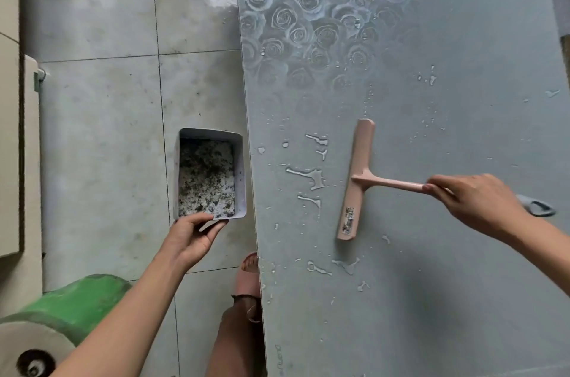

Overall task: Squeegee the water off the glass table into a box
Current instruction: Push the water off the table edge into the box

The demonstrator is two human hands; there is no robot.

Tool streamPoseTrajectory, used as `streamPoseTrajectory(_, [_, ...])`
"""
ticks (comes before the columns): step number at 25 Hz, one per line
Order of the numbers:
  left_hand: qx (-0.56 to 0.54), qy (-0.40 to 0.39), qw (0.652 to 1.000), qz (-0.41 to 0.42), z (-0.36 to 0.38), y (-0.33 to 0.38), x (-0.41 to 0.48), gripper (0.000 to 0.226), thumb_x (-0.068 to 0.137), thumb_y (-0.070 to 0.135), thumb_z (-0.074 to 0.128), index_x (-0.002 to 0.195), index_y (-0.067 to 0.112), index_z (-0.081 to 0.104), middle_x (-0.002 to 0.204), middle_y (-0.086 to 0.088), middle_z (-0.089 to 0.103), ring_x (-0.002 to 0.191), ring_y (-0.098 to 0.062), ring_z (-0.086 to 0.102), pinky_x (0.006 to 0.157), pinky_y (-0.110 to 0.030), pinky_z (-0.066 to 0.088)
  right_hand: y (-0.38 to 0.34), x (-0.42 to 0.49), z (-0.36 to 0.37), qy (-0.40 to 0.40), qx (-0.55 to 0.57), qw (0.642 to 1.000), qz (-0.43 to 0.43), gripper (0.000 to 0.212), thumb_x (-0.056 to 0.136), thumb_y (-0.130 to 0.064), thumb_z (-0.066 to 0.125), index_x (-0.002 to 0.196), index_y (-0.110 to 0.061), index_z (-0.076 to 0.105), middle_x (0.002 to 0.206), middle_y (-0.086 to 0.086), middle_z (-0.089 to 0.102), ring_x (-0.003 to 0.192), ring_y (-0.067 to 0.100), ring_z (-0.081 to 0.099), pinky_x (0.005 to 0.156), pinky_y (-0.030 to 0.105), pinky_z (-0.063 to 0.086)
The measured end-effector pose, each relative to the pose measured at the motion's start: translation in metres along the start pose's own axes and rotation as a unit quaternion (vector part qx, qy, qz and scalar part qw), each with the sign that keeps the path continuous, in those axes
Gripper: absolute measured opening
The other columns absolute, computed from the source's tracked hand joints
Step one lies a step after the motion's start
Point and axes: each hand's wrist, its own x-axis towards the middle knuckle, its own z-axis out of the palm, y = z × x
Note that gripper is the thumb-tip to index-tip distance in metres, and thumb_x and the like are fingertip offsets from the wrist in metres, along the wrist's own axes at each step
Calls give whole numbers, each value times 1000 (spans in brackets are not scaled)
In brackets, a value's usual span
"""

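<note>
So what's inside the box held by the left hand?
Inside the box, dark speckled residue covers a pale bottom; whether water sits there cannot be told. The left hand grips the near wall, its thumb covering part of the bottom's near edge.

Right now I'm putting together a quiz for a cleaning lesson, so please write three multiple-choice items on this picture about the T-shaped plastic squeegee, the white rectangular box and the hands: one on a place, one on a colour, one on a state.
1. Where is the white rectangular box relative to the grey glass table?
A. On its top
B. Beside its left edge, over the tiled floor
C. Under the squeegee blade

2. What colour is the T-shaped plastic squeegee?
A. Pink
B. Blue
C. Black

3. What is the right hand doing?
A. Lying flat on the glass
B. Gripping the squeegee's handle
C. Holding the box

Key:
1 B, the left hand holds it just off the edge.
2 A, blade and handle are both pink.
3 B, its fingers curl round the handle's end.
</note>
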Motion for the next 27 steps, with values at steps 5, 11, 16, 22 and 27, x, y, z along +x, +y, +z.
streamPoseTrajectory(5, [-2,-31,999,-15,12,-7,15,27,89,-13,37,68,0,49,90,-19,54,92,-38,57,66,-40,57,-72,38,-3,11,67,995,-73,33,97,-48,32,99,-29,59,91,-3,70,90,26,63,66,33,32])
streamPoseTrajectory(11, [-19,-40,999,-18,12,-8,11,25,88,-13,37,70,0,48,91,-19,54,94,-36,58,67,-39,58,-98,55,-32,73,45,989,-120,37,96,-52,30,97,-30,60,86,-4,68,82,26,64,61,32,25])
streamPoseTrajectory(16, [-33,-53,998,-29,12,-8,13,26,88,-14,37,69,1,47,86,-17,53,89,-34,58,61,-36,60,-55,35,-46,33,-12,999,-37,43,93,-55,26,95,-31,62,86,-6,70,81,26,64,57,32,27])
streamPoseTrajectory(22, [-48,-62,997,-26,9,-9,18,32,86,-15,38,61,0,50,87,-20,56,89,-36,60,63,-37,60,-165,85,-52,68,11,986,-151,37,99,-49,27,98,-26,56,88,0,66,84,26,62,66,32,24])
streamPoseTrajectory(27, [-56,-70,996,-24,4,-13,24,39,86,-15,40,53,-2,56,78,-19,61,90,-34,61,64,-38,61,-116,67,-74,85,0,992,-92,44,92,-53,27,91,-26,61,78,2,69,74,30,64,60,32,27])
